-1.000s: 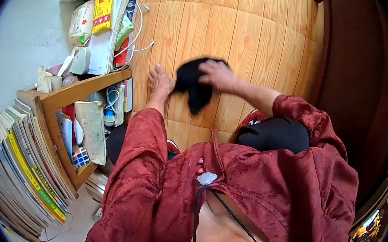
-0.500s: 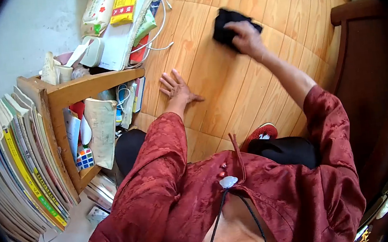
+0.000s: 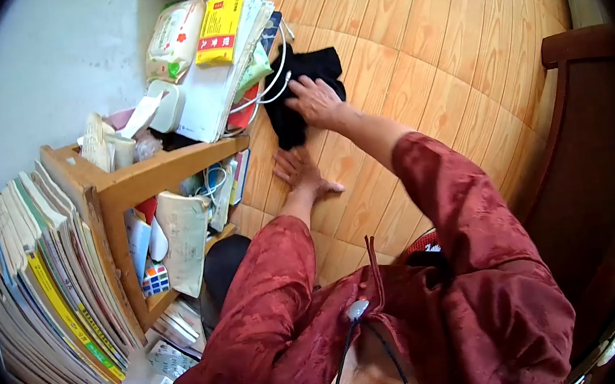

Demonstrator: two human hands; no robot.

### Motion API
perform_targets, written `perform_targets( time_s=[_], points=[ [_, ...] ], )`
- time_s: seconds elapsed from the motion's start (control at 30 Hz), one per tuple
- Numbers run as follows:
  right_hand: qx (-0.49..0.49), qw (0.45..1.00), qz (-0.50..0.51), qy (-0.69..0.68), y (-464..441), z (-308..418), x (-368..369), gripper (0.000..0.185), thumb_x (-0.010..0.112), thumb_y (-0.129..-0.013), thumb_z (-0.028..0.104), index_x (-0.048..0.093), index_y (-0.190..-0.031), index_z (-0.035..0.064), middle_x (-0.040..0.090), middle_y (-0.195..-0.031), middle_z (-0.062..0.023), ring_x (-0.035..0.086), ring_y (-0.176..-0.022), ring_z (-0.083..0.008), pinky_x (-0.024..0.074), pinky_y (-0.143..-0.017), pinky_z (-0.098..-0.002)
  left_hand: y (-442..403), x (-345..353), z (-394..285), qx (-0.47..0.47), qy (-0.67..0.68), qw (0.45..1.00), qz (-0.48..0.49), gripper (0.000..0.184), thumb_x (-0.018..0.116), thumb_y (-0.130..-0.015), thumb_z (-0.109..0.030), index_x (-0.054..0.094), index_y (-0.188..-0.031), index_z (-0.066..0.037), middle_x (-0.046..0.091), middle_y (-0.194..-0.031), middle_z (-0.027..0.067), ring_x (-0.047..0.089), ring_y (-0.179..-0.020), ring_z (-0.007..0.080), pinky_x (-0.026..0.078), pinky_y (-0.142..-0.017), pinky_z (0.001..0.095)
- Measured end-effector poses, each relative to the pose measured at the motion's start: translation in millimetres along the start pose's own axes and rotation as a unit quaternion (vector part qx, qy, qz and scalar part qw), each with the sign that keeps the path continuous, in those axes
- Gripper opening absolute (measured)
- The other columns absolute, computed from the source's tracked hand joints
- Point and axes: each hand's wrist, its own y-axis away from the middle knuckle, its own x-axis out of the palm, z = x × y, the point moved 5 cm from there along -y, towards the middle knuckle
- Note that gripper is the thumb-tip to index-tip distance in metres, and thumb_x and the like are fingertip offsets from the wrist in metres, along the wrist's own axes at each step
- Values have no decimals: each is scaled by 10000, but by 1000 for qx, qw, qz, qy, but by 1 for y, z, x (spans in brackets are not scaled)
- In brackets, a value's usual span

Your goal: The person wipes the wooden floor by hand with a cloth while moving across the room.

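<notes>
A dark black cloth (image 3: 318, 65) lies spread and rumpled on the wood-patterned tile floor (image 3: 386, 86), beside the shelf's end. My right hand (image 3: 315, 103) is on top of it, fingers bent down and gripping the fabric. One edge of the cloth reaches under a white cable (image 3: 281, 71) that hangs off the shelf. Just below the cloth, my left hand (image 3: 301, 175) rests palm down on the floor with its fingers spread and nothing in it. Its fingertips are close to the cloth's lower edge; whether they touch it I cannot tell.
On the left, a wooden shelf (image 3: 170, 165) holds papers, a yellow box (image 3: 220, 30), a pack of wipes (image 3: 175, 39) and a puzzle cube (image 3: 155, 280). A tall row of books (image 3: 46, 272) stands beside it. Dark wooden furniture (image 3: 579, 133) borders the right side.
My right hand and the black cloth have moved left across the floor to the shelf's end, and the cloth is more spread out. My left hand stays planted while the view has shifted.
</notes>
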Motion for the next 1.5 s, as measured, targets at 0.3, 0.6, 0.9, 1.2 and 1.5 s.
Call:
perform_targets(
  time_s=[0.3, 0.6, 0.9, 1.2, 1.5],
  points=[
    [447, 874, -174, -79, 18, -221, -57, 329, 492, -890, 172, 596, -1202, 157, 561, -1204, -212, 555, -1104, -417, 486, -936, -478, 10, -8, 0, 40, 58, 997, -23, 1651, 914, -437, -565, -279, -1453, -43, -258, -1503, 334, -281, -1385, 479, -96, -1101, 633],
    [110, 955, -252, -112, 91, -119, -91, 439, 610, -748, 46, 597, -1177, 136, 560, -1136, -187, 552, -1050, -390, 492, -879, -445, 11, -8, 0, 24, 42, 998, -28, 1633, 897, -452, -595, -264, -1466, -57, -230, -1518, 326, -260, -1398, 471, -104, -1105, 632],
    [-88, 993, 57, -53, 152, 1, -11, 301, 613, -801, 214, 687, -1090, 252, 490, -1276, -102, 459, -1171, -291, 453, -850, -387, 11, -7, 1, 12, -4, 999, -36, 1692, 884, -368, -655, -271, -1473, -103, -266, -1520, 290, -261, -1414, 428, -87, -1129, 592],
    [303, 948, -97, 2, 121, -263, -77, 416, 575, -809, 73, 657, -1185, 232, 554, -1254, -132, 550, -1131, -366, 484, -942, -448, 0, 7, 4, 58, 75, 992, -82, 1681, 924, -385, -574, -265, -1471, -91, -267, -1511, 311, -246, -1410, 453, -115, -1110, 613],
    [160, 960, -230, 16, 177, -160, -154, 378, 595, -773, 27, 657, -1107, 191, 595, -1194, -139, 585, -1086, -362, 520, -878, -431, 5, -1, 2, 28, 50, 997, -46, 1669, 916, -398, -578, -260, -1474, -83, -282, -1509, 304, -261, -1405, 450, -119, -1110, 613]
  ],
)
